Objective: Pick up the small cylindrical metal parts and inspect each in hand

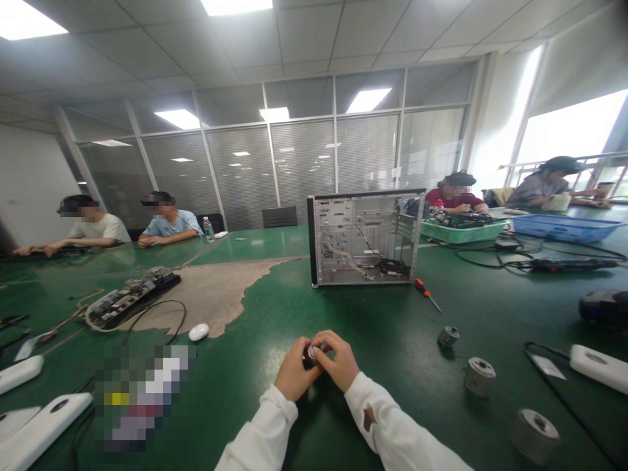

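Note:
My left hand and my right hand meet low in the middle of the head view, above the green table. Between their fingertips both hold a small round silvery part; its lower side is hidden by the fingers. To the right stand metal cylinders in a slanting row: a small one, a middle one and a larger one. Beyond the hands an open metal computer case stands upright, with a red-handled screwdriver beside its right corner.
At the left lie a circuit assembly, a white oval object and white power strips. Cables and another white strip are at the right. Green and blue baskets stand farther back. Several people sit around the table.

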Available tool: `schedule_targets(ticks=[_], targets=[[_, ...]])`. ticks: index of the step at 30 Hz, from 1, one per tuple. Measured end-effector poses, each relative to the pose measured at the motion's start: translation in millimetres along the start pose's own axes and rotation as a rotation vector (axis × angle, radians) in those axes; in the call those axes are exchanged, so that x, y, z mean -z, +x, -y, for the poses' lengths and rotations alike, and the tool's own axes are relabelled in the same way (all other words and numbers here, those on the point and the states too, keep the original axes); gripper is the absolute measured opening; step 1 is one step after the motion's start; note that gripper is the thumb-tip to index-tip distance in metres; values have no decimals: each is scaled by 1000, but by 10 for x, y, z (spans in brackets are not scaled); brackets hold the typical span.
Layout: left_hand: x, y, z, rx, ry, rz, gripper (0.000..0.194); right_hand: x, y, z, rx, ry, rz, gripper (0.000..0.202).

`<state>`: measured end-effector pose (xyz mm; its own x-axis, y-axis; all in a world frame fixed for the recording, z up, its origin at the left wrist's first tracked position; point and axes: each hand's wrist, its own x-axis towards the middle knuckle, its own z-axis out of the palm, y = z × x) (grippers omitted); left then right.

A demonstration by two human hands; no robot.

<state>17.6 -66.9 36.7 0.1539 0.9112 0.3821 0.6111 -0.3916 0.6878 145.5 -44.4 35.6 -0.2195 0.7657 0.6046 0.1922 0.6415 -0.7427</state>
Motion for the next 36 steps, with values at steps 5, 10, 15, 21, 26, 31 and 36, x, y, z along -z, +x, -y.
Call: schedule_targets(ticks=[5,10,15,21,26,31,36], targets=[[2,5,11,-3,5,-10,20,22,22,12,34,-19,-43,10],[28,25,96,37,16,-107,23,82,57,-131,-4,-151,-77,11],[36,46,233,155,-29,-186,30,128,59,-359,-96,-347,47,10],[19,51,325,203,-73,-219,44,149,37,-442,-194,-578,206,10],[8,59,367,222,-76,-226,44,252,39,-415,-267,-823,273,17],[5,62,379,202,-88,-241,44,396,76,-451,-367,-963,243,30],[8,66,374,222,-114,-246,45,431,85,-468,-375,-979,247,31]])
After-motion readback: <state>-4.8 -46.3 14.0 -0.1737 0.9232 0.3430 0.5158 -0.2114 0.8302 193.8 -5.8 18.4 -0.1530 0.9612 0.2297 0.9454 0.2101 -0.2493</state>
